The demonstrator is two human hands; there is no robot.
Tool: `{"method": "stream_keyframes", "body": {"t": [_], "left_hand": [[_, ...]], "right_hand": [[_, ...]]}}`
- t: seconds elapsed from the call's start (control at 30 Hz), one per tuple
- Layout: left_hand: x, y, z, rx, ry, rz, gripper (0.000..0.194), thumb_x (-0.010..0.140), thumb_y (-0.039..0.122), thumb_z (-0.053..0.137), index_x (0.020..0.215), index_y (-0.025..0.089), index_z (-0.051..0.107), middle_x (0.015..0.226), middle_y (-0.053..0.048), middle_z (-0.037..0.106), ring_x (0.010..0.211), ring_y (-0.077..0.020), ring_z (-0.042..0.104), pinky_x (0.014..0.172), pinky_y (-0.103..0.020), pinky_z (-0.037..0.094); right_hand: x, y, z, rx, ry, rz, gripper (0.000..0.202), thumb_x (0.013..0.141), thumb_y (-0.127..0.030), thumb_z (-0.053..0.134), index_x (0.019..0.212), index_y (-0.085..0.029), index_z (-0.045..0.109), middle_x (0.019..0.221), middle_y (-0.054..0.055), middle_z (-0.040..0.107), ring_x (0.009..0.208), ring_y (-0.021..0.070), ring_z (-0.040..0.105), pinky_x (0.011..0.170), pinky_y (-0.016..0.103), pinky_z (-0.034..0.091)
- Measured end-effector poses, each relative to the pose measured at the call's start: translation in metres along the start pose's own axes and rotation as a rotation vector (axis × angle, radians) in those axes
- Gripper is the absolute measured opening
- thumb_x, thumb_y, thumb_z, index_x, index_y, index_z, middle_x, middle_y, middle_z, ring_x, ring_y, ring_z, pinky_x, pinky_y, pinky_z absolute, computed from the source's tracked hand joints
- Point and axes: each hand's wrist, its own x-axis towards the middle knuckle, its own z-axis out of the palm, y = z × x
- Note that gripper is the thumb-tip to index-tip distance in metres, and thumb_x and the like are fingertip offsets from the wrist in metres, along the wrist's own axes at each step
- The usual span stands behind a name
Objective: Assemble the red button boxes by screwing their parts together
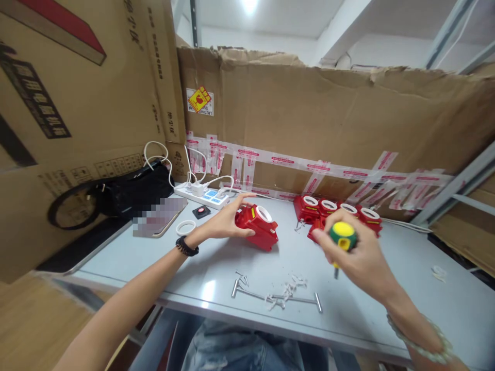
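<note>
My left hand (pixel 226 220) is wrapped round a red plastic housing (pixel 260 238) with a white ring on its top face, tilted on the table. In my right hand (pixel 361 257) is a screwdriver (pixel 343 236) with a green and yellow handle, its shaft pointing down over the table. Behind that hand stands a row of similar red housings (pixel 305 210) with white rings, partly hidden by it. Several screws (pixel 243 278) lie near the front edge, beside a metal T-handle tool (pixel 251 294) and white plastic scraps (pixel 290 288). More screws (pixel 299 225) lie by the row.
A loose white ring (pixel 186 228), a small black square piece (pixel 201 212), a phone (pixel 160 219) and a power strip (pixel 201 195) with white cables occupy the left. A black bag (pixel 131 193) sits beside them. Cardboard walls (pixel 309 113) stand behind and left.
</note>
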Motion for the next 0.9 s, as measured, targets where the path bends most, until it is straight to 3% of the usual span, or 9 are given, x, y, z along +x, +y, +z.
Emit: {"method": "stream_keyframes", "body": {"t": [0.1, 0.2, 0.37, 0.67, 0.8, 0.9], "left_hand": [[0.002, 0.002, 0.005, -0.087, 0.083, 0.056, 0.084, 0.065, 0.028, 0.073, 0.133, 0.026, 0.025, 0.126, -0.011, 0.047, 0.114, -0.0245, 0.05, 0.095, -0.042, 0.043], [0.003, 0.001, 0.009, -0.081, 0.17, 0.107, 0.082, 0.065, 0.029, 0.074, 0.132, 0.026, 0.026, 0.127, -0.011, 0.045, 0.12, -0.0249, 0.046, 0.101, -0.043, 0.04], [0.003, 0.001, 0.013, -0.039, 0.226, 0.106, 0.08, 0.065, 0.031, 0.074, 0.131, 0.025, 0.029, 0.125, -0.01, 0.047, 0.114, -0.0237, 0.049, 0.099, -0.041, 0.042], [0.003, 0.002, 0.012, -0.033, 0.21, 0.103, 0.079, 0.065, 0.03, 0.074, 0.13, 0.025, 0.03, 0.123, -0.009, 0.049, 0.111, -0.0223, 0.052, 0.098, -0.039, 0.042], [0.003, 0.002, 0.012, -0.025, 0.213, 0.105, 0.079, 0.065, 0.03, 0.074, 0.131, 0.024, 0.029, 0.123, -0.01, 0.049, 0.113, -0.0227, 0.05, 0.098, -0.04, 0.041], [0.003, 0.002, 0.013, -0.026, 0.215, 0.107, 0.08, 0.065, 0.03, 0.074, 0.131, 0.025, 0.029, 0.123, -0.01, 0.049, 0.113, -0.023, 0.05, 0.098, -0.041, 0.041]], "right_hand": [[-0.007, 0.016, 0.013, -0.223, -0.468, -0.012, 0.014, 0.077, -0.024, 0.056, 0.066, -0.02, 0.048, 0.059, -0.005, 0.049, 0.055, 0.0097, 0.041, 0.051, 0.022, 0.032], [-0.016, 0.027, 0.028, -0.378, -0.644, -0.016, 0.011, 0.075, -0.019, 0.052, 0.064, -0.019, 0.051, 0.059, -0.003, 0.053, 0.06, 0.0117, 0.044, 0.056, 0.024, 0.03], [-0.026, 0.035, 0.04, -0.393, -0.718, -0.028, 0.011, 0.072, -0.015, 0.048, 0.069, -0.02, 0.057, 0.063, -0.001, 0.057, 0.063, 0.0132, 0.046, 0.059, 0.025, 0.03], [-0.024, 0.037, 0.039, -0.365, -0.716, -0.028, 0.006, 0.071, -0.015, 0.046, 0.068, -0.019, 0.051, 0.073, 0.002, 0.058, 0.069, 0.0145, 0.049, 0.066, 0.026, 0.034], [-0.023, 0.043, 0.039, -0.396, -0.672, -0.039, 0.009, 0.065, -0.01, 0.046, 0.065, -0.019, 0.049, 0.072, 0.001, 0.058, 0.065, 0.0134, 0.046, 0.064, 0.025, 0.034], [-0.022, 0.047, 0.034, -0.409, -0.598, 0.003, 0.01, 0.067, -0.011, 0.046, 0.067, -0.019, 0.052, 0.07, 0.001, 0.058, 0.063, 0.0136, 0.047, 0.063, 0.025, 0.035]]}}
